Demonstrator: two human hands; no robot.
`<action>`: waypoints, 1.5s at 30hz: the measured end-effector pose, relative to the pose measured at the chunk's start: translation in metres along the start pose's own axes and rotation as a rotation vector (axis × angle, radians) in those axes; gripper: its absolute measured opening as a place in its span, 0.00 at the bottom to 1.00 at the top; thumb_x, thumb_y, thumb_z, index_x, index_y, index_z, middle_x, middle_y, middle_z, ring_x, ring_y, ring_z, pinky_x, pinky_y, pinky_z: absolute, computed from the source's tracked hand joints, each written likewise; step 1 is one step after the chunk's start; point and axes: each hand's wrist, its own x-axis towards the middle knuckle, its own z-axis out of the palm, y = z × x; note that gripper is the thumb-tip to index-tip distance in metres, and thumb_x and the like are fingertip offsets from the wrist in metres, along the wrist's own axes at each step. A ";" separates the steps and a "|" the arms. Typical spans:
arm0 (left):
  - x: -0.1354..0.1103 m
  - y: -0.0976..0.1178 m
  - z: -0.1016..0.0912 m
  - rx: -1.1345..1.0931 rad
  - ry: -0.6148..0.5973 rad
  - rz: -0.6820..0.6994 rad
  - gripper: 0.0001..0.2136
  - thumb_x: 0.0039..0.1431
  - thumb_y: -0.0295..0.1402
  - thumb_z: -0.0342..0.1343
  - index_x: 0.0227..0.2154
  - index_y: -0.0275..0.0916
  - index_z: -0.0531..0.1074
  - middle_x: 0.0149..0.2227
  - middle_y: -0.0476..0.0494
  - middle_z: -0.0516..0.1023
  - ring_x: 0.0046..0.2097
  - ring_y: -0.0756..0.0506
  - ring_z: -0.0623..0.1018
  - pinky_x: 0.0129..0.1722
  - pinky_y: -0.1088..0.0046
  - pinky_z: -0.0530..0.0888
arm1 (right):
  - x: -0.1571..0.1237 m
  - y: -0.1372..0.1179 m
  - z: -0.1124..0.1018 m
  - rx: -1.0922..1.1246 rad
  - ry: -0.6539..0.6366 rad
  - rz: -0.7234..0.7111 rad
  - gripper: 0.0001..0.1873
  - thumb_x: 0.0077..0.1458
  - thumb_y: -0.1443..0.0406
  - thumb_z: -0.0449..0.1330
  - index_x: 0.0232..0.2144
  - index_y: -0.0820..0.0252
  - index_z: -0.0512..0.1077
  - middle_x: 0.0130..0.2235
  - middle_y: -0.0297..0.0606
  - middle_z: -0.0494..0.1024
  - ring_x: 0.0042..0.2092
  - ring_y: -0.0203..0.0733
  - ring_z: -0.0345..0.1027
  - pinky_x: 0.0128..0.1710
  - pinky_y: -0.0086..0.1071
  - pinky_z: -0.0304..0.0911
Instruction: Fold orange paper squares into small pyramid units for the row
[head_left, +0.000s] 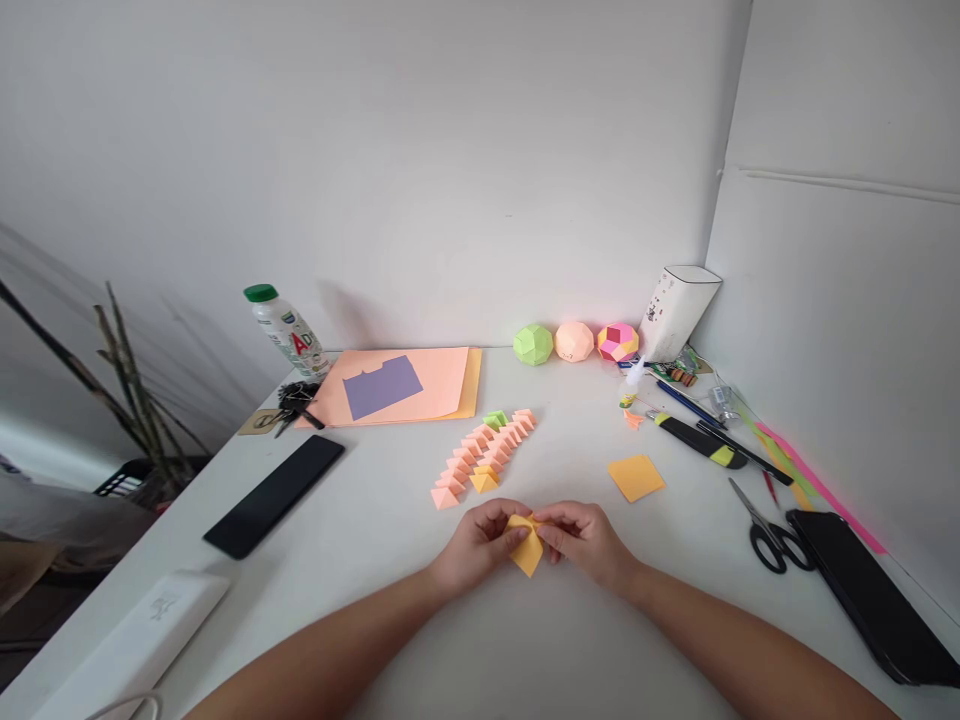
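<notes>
A small yellow-orange sheet of paper [529, 556], partly folded, is pinched between both hands above the front of the table. My left hand [480, 540] grips its left side with thumb and fingers. On the opposite edge, near the top, my right hand [589, 540] pinches the paper the same way. Just beyond the hands lie two slanting rows of folded paper pieces [457, 468], mostly peach, with a green one [496, 420] at the far end and a yellow one [484, 479] at the near end. A stack of square yellow-orange paper [636, 478] rests to the right.
Scissors [772, 530], a utility knife [697, 440], a glue bottle [631, 385] and a black case [874, 595] lie on the right. Three paper balls [574, 342] stand by the wall. Leftward are peach sheets [442, 385], a bottle [289, 330], a black phone-like slab [274, 496] and a white device [142, 640].
</notes>
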 end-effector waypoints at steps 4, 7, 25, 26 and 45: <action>0.000 -0.003 -0.002 0.022 0.019 -0.009 0.09 0.55 0.35 0.57 0.37 0.37 0.70 0.32 0.44 0.78 0.33 0.46 0.78 0.31 0.71 0.72 | 0.001 0.001 -0.001 -0.012 -0.006 0.003 0.12 0.52 0.60 0.60 0.37 0.60 0.76 0.28 0.35 0.75 0.24 0.33 0.65 0.26 0.30 0.66; 0.000 -0.004 -0.003 0.030 0.017 -0.012 0.09 0.55 0.35 0.57 0.37 0.36 0.71 0.32 0.44 0.78 0.33 0.46 0.77 0.32 0.71 0.72 | 0.000 0.000 -0.001 -0.019 -0.009 0.003 0.11 0.52 0.60 0.60 0.36 0.60 0.76 0.27 0.34 0.75 0.23 0.32 0.65 0.26 0.29 0.65; 0.001 -0.003 -0.003 -0.056 -0.037 0.039 0.07 0.55 0.32 0.58 0.37 0.39 0.72 0.34 0.44 0.79 0.36 0.44 0.78 0.34 0.67 0.73 | 0.002 -0.001 -0.001 -0.060 0.010 -0.087 0.10 0.53 0.61 0.59 0.35 0.59 0.76 0.31 0.36 0.73 0.25 0.33 0.64 0.27 0.29 0.65; 0.001 -0.003 -0.003 -0.052 -0.026 0.034 0.08 0.55 0.32 0.58 0.37 0.38 0.72 0.34 0.44 0.79 0.35 0.45 0.78 0.34 0.67 0.73 | 0.002 -0.001 -0.001 -0.071 0.015 -0.091 0.10 0.53 0.61 0.59 0.35 0.59 0.76 0.31 0.35 0.73 0.25 0.33 0.64 0.27 0.29 0.65; 0.001 -0.005 -0.003 -0.024 0.092 -0.037 0.08 0.49 0.33 0.62 0.33 0.36 0.73 0.29 0.47 0.78 0.31 0.48 0.76 0.31 0.72 0.72 | -0.001 -0.003 0.002 -0.181 0.055 -0.122 0.10 0.53 0.60 0.58 0.32 0.59 0.77 0.24 0.34 0.71 0.24 0.34 0.64 0.25 0.29 0.63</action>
